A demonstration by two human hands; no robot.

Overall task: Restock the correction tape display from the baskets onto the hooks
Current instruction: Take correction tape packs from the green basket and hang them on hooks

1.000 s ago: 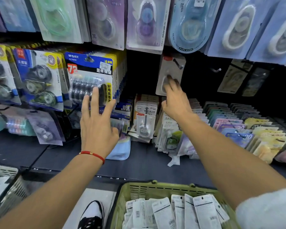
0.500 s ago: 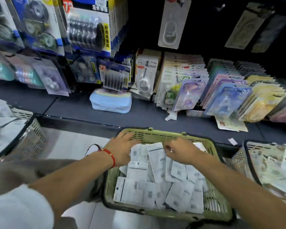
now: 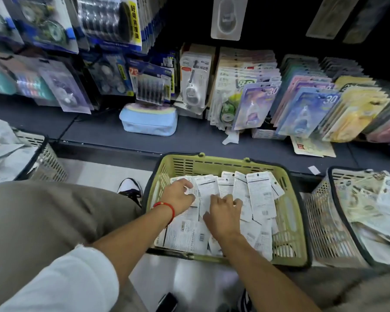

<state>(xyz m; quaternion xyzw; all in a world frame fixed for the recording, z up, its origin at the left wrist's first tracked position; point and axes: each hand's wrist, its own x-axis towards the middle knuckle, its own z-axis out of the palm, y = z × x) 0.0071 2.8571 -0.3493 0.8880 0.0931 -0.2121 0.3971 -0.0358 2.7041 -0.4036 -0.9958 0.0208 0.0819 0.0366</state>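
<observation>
A green basket [image 3: 291, 224] sits on the floor in front of me, full of white correction tape packs [image 3: 260, 195] lying back side up. Both hands are down in it. My left hand [image 3: 178, 197], with a red string at the wrist, lies on the packs at the basket's left, fingers curled over one. My right hand [image 3: 221, 216] presses on the packs in the middle, its fingers bent around their edges. One white pack [image 3: 226, 18] hangs alone on a hook in the dark panel above.
A dark shelf [image 3: 99, 134] carries rows of standing tape packs [image 3: 302, 109] and a pale blue pouch [image 3: 148, 122]. White mesh baskets stand at the left [image 3: 41, 158] and right [image 3: 329, 224], both holding packs. My knee [image 3: 54, 221] and shoe [image 3: 130, 188] are beside the green basket.
Both hands came down from the hooks into the green basket, and my view dropped with them. In the last half second they sank further among the packs and closed over them.
</observation>
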